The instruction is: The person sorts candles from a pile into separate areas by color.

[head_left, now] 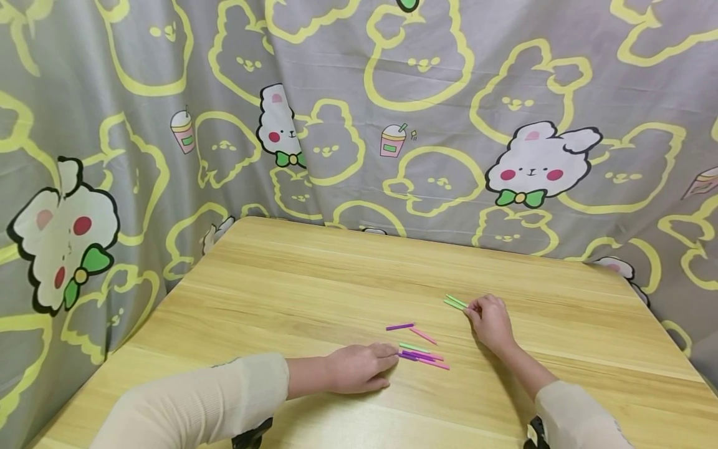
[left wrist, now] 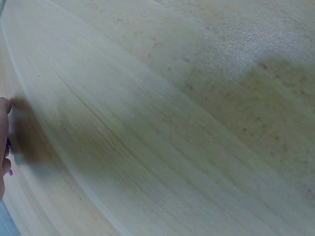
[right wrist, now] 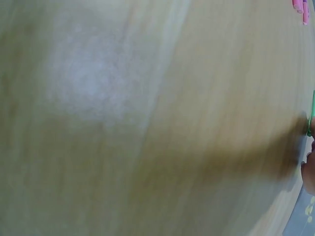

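Two short, thin green sticks [head_left: 455, 302] lie side by side on the wooden table, right of centre. My right hand [head_left: 491, 321] pinches the near end of a green stick between thumb and fingertips. In the right wrist view, only that hand's fingertips [right wrist: 309, 172] and a bit of green stick [right wrist: 312, 110] show at the edge. My left hand [head_left: 361, 368] rests low over the table, thumb apart from the fingers, with its fingertips right at the left ends of the purple sticks [head_left: 408, 355]. Beside these lie pink sticks [head_left: 434, 365] and one green stick [head_left: 414, 347].
Behind the small pile, a separate purple stick [head_left: 399, 327] and pink stick [head_left: 423, 336] nearly meet end to end. The wooden table [head_left: 314, 268] reaches back to a grey curtain [head_left: 348, 75] with yellow cartoon outlines, which also hangs along the left and right sides.
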`<state>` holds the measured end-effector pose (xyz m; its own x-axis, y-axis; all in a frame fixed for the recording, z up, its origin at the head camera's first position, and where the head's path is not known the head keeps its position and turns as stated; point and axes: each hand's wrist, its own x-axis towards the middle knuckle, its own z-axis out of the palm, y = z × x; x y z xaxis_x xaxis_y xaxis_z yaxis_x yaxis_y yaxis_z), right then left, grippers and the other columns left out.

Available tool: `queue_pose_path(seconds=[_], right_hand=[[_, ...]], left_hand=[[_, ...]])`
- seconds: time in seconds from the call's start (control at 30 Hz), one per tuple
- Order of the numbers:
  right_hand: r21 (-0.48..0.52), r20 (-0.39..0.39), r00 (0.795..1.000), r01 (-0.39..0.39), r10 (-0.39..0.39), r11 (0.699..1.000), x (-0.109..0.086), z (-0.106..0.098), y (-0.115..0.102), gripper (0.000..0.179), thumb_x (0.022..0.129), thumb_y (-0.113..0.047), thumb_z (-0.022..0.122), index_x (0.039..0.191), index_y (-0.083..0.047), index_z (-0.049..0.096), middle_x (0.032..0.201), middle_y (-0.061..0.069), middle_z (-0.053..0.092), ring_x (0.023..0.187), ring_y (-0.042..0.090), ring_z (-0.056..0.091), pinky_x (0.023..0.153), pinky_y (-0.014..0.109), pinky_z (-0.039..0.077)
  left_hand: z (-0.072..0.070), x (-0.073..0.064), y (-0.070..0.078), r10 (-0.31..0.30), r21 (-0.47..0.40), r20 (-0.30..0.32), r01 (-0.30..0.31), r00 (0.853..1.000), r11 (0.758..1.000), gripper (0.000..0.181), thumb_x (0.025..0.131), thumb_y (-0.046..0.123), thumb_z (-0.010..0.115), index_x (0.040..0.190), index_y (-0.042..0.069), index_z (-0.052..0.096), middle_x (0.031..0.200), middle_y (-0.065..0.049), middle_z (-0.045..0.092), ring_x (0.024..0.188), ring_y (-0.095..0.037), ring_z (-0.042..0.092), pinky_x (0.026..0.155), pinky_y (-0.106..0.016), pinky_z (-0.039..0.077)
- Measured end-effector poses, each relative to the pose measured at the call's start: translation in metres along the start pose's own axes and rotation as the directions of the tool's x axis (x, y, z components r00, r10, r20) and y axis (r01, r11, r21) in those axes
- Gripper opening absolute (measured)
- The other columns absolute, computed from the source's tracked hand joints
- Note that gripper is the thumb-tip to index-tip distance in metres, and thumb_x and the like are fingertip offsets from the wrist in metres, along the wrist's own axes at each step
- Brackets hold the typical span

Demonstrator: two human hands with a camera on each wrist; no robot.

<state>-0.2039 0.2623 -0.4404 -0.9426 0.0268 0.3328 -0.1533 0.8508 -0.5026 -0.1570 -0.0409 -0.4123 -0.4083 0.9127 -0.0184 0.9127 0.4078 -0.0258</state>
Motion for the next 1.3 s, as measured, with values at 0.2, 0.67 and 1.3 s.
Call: queue_pose_path(seconds=[0.2,0.67,1.3], right_hand=[[0.003,0.006,1.0,-0.005,0.005,1.0,-0.001,-0.001,-0.001,0.01,0.083,-0.004,0.065,0.076,0.003,0.063,0.077,0.012,0.056,0.078,0.026,0.046,0.064,0.03,0.034],[0.032,-0.003,1.0,-0.004,0.004,0.999,-0.001,-0.002,0.0,0.011,0.083,-0.006,0.065,0.084,0.004,0.064,0.085,0.017,0.058,0.082,0.028,0.048,0.067,0.031,0.038],[0.199,-0.097,0.994,-0.025,0.045,0.98,-0.01,-0.003,-0.023,0.013,0.082,-0.003,0.067,0.092,0.004,0.065,0.085,0.013,0.06,0.076,0.015,0.048,0.065,0.018,0.042]], left_hand=[[-0.001,0.001,0.0,-0.007,-0.001,0.012,0.007,1.0,1.0,0.046,0.094,0.033,0.051,0.132,0.006,0.05,0.139,-0.008,0.048,0.128,-0.017,0.047,0.104,-0.023,0.042],[0.001,0.0,0.0,-0.001,0.006,0.004,0.001,1.0,1.0,0.046,0.095,0.033,0.051,0.132,0.006,0.05,0.138,-0.009,0.049,0.128,-0.018,0.048,0.104,-0.024,0.043],[0.001,-0.001,0.0,0.008,0.004,-0.004,-0.008,1.0,1.0,0.046,0.095,0.032,0.05,0.132,0.005,0.05,0.138,-0.009,0.049,0.127,-0.018,0.048,0.103,-0.023,0.044]])
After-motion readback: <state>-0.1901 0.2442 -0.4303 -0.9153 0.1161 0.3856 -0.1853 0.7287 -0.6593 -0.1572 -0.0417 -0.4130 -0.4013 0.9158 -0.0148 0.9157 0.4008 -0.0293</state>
